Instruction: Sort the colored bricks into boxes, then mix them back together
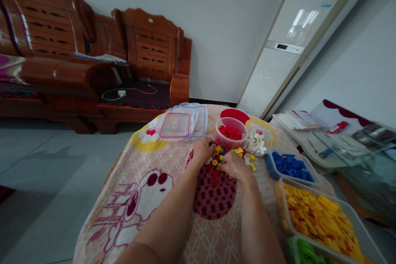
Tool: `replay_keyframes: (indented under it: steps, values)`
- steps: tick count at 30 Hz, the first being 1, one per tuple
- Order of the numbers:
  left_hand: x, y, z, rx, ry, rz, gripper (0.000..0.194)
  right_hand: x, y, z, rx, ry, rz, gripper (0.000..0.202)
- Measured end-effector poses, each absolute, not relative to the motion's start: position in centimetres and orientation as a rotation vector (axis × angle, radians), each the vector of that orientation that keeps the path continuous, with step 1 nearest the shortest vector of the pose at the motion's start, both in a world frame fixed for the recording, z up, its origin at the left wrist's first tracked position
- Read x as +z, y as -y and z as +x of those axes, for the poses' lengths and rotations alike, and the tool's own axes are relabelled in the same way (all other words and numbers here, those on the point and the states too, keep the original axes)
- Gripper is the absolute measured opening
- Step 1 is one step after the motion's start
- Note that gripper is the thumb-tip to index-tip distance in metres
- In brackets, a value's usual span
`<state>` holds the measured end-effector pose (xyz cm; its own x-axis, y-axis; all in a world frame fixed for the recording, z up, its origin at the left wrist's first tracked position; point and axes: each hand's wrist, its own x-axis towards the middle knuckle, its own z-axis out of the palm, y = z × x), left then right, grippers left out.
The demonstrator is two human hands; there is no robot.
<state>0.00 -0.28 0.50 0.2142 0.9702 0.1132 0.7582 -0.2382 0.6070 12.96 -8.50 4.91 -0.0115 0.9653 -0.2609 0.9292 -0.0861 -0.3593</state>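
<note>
A loose pile of small mixed building bricks [219,157], in red, yellow, green and white, lies on the patterned tablecloth [173,231]. At the left edge of this pile is my left hand [202,150], its fingertips and thumb apart near the bricks. My right hand [233,167] reaches in from the right with fingers curled down into the pile; whatever is between them is hidden. Several red bricks [214,175] lie just in front of the hands. Behind them stands a round clear tub of red bricks [230,133]. White bricks [256,143] are heaped to its right.
On the right stand a box of blue bricks [291,167], a larger box of yellow bricks [321,218] and a box of green bricks [309,253]. Flat plastic lids [175,125] are stacked at the back left. A wooden chair [154,53] stands beyond the table.
</note>
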Motion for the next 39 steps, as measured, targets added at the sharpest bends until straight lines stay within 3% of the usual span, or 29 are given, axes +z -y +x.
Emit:
replay_keyframes:
  steps: [9, 16, 21, 26, 32, 39]
  values:
    - [0.5, 0.3, 0.0, 0.668, -1.607, 2.082, 0.026, 4.1, 8.4, 13.5, 0.754, 2.052, -2.052, 0.013]
    - [0.5, 0.4, -0.1, 0.663, -1.601, 2.074, 0.027, 4.4, 8.0, 13.7, 0.970, 1.479, -1.765, 0.009]
    - [0.6, 0.3, 0.0, 0.666, -1.584, 2.087, 0.027, 4.4, 7.1, 14.4, 0.817, 0.902, -1.305, 0.024]
    - [0.8, 0.4, 0.0, 0.632, -1.602, 2.071, 0.028, 4.2, 6.7, 15.2, 0.772, 0.708, -1.047, 0.036]
    - [0.8, 0.3, 0.0, 0.631, -1.602, 2.068, 0.028, 4.4, 7.3, 15.7, 0.827, 0.823, -1.180, 0.032]
    - [0.6, 0.3, 0.0, 0.629, -1.608, 2.072, 0.028, 4.7, 8.5, 16.1, 1.049, 1.305, -1.749, 0.016]
